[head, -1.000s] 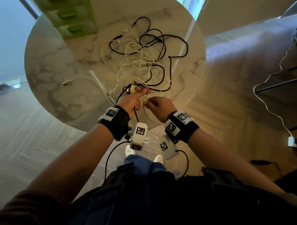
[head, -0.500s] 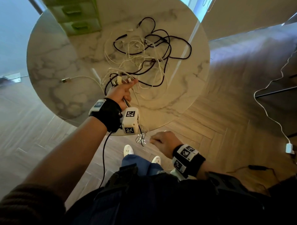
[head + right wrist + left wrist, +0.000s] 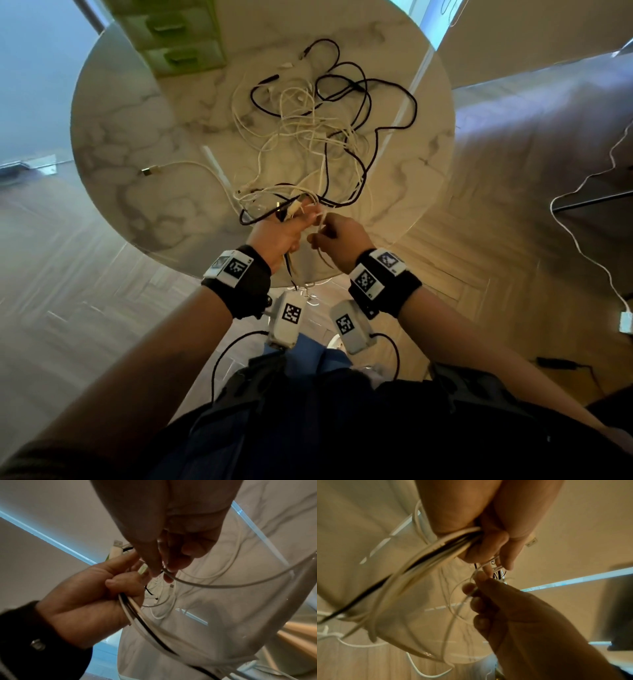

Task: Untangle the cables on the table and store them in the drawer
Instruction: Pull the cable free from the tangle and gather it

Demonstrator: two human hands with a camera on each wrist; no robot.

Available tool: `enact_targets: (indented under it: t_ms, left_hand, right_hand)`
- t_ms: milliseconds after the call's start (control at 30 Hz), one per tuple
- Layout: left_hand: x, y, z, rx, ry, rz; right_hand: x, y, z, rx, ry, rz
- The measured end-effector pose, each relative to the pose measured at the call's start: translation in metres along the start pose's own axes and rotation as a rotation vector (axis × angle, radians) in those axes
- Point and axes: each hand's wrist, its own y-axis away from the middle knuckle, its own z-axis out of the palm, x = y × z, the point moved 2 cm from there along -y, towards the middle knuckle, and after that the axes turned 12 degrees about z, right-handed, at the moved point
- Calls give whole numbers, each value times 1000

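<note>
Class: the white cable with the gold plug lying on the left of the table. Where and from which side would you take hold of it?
Probably pinch the gold plug itself from above, coming from the left: it lies free on the table, apart from the tangle, and is stiffer than the cable.

A round marble desk (image 3: 113,137) stands on a pale herringbone wood floor (image 3: 68,274). Bluish daylight falls along the left side. A white charger cord (image 3: 582,240) trails across the floor at right, near a beige wall (image 3: 531,34).
</note>
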Motion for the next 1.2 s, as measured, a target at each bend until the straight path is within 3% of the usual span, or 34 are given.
enact_targets:
  t_ms: [100, 200, 300, 433, 500, 633, 767, 867, 1000, 1100, 1200]
  left_hand:
    - [-2, 6, -12, 39, -213, 65]
    - [-5, 10, -23, 10, -374, -21]
    - [-3, 23, -23, -151, -344, -84]
    - [0, 39, -17, -287, -215, -8]
    - [4, 46, -14, -315, -109, 31]
    - [17, 67, -3, -378, 59, 106]
    - [26, 85, 5, -390, 151, 135]
    - [31, 97, 7, -370, 72, 177]
    - [34, 111, 7, -242, -47, 290]
    - [30, 119, 5, -139, 147, 259]
    - [27, 127, 2, -163, 321, 191]
  right_hand:
    - [7, 5, -8, 3, -23, -5]
    - [26, 10, -14, -41, 159, 19]
    - [44, 20, -6, -177, 428, 44]
    - [59, 32, 5, -241, 590, -6]
    - [54, 38, -1, -160, 453, -45]
    - [18, 64, -26, 49, -37, -262]
    - [-10, 89, -39, -36, -406, -358]
    - [-18, 98, -39, -25, -340, -462]
    - [-22, 108, -28, 78, -125, -723]
    - [-20, 110, -28, 94, -140, -641]
    - [-18, 114, -23, 67, -88, -632]
